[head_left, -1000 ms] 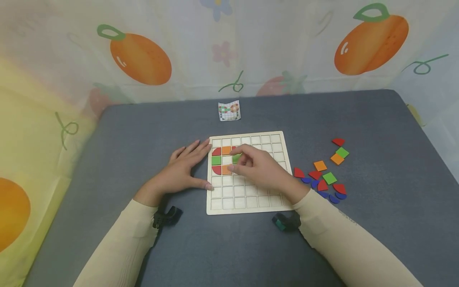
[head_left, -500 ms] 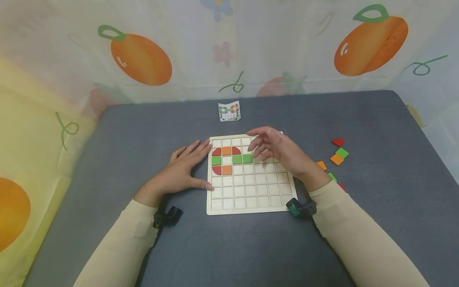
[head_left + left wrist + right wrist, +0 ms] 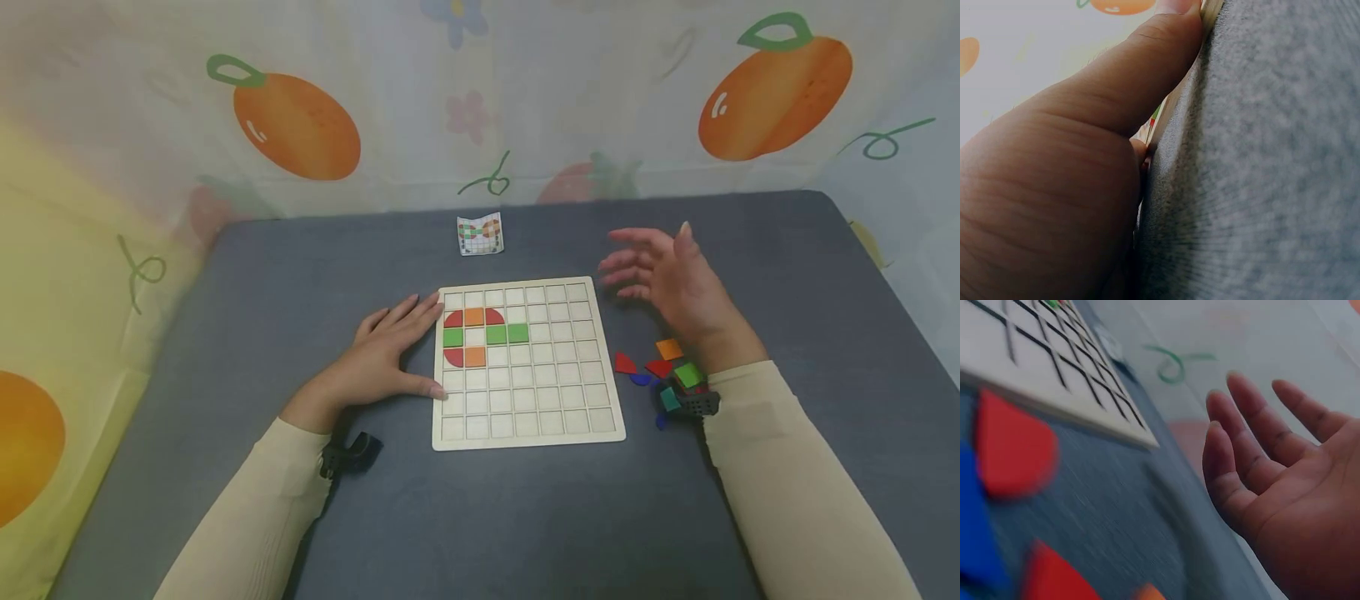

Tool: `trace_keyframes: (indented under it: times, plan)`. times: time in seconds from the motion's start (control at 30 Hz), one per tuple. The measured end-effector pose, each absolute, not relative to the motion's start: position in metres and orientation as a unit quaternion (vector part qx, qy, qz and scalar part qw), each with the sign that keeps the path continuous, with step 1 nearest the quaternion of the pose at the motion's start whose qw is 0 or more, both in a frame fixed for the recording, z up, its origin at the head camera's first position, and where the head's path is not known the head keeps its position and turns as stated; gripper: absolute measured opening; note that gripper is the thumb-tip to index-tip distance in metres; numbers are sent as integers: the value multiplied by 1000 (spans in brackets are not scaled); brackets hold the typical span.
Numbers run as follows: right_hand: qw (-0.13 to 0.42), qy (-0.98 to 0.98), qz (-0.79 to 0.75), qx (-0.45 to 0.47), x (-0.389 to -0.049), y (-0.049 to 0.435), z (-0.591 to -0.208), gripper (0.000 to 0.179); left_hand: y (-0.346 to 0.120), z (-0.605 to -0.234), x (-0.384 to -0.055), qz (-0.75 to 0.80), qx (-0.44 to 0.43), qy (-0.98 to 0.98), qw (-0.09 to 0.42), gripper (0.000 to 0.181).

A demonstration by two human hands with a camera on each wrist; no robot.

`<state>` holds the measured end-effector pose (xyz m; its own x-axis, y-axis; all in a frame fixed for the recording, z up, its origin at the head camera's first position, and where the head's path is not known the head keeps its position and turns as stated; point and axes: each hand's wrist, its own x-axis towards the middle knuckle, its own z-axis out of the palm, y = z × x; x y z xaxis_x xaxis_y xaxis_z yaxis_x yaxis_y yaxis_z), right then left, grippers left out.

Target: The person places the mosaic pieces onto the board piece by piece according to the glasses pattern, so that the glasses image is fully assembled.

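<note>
A pale wooden grid board (image 3: 540,392) lies on the grey table. In its upper left cells sit red quarter-round tiles (image 3: 453,319), orange square tiles (image 3: 474,317) and green square tiles (image 3: 517,333). My left hand (image 3: 382,354) lies flat at the board's left side, with fingertips and thumb on its edge; the left wrist view shows the thumb (image 3: 1147,62) along that rim. Right of the board my right hand (image 3: 678,287) is raised over the table, palm turned sideways, fingers loosely bent and nothing in them. The right wrist view shows that bare palm (image 3: 1310,512).
Loose tiles lie right of the board: a red quarter-round (image 3: 625,362), an orange square (image 3: 669,349), a green square (image 3: 687,374) and blue pieces (image 3: 640,379), partly hidden by the right wrist camera (image 3: 697,404). A small printed pattern card (image 3: 480,234) lies behind the board. A fruit-print curtain hangs beyond.
My right hand has left the board and moved right, past its edge, fingers loosening. A green tile now shows in the cell right of the other green one. The left hand stays put.
</note>
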<state>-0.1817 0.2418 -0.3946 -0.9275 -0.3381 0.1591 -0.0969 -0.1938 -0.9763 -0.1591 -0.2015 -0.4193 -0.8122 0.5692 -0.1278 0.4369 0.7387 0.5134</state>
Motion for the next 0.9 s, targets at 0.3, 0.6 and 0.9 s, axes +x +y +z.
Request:
trace_keyframes:
  times: [0.3,0.6,0.9]
  plan:
    - [24,623,-775,-107,-180,295,-392,75,-200,-416,-159,239,270,922,144,129]
    - [14,662,-747,-55,-172,342,-402,43,-201,-418,-158,234,274,922,139,129]
    - [33,778,-628,-11,-173,356,-412,38,-199,-418,-158,232,267,925,138,129]
